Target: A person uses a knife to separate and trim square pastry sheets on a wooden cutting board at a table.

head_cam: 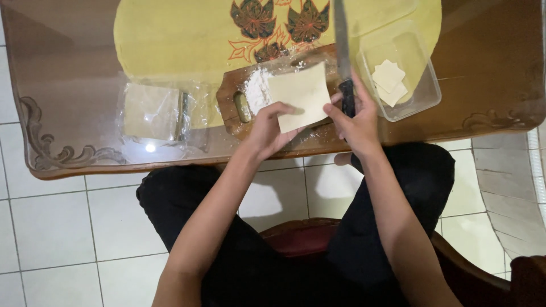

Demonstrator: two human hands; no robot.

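**Dough sheet held over floured board, knife in right hand**

Head view: A pale square dough sheet is held at centre frame, just above a wooden cutting board dusted with white flour. The sheet's lower left edge is pinched by the left hand, fingers closed on it. Its right edge is touched by the right hand, which is also wrapped around the dark handle of a knife; the blade is pointed toward the top of the frame. A clear plastic container is seen right of the board, upper right of centre, with a few smaller cut dough squares lying inside. A plastic bag of stacked dough sheets is placed left of the board, near it. A yellow cloth with a dark floral print is spread under the board at upper centre. All is set on a glass-topped wooden table. Black trousers and white floor tiles are seen in the lower frame.
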